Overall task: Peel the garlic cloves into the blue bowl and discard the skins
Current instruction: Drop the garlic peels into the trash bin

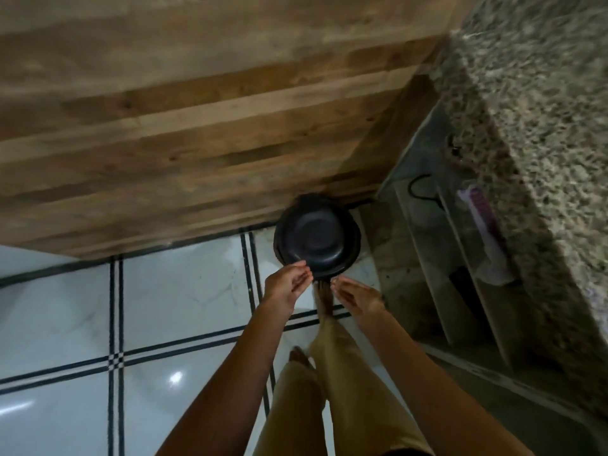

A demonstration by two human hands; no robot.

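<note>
As the left hand [287,285] and right hand [357,299] hover loosely cupped, seemingly empty, over the round black plastic bin [317,237], discarding skins seems the closing step.

I see my left hand [289,284] and right hand [357,299] just apart at the near rim of a black bin [317,238], fingers loose. The bin stands on tiled floor [181,291] against a wooden cabinet [197,126].

Black round bin [317,240] on white tiled floor [181,291]
</note>
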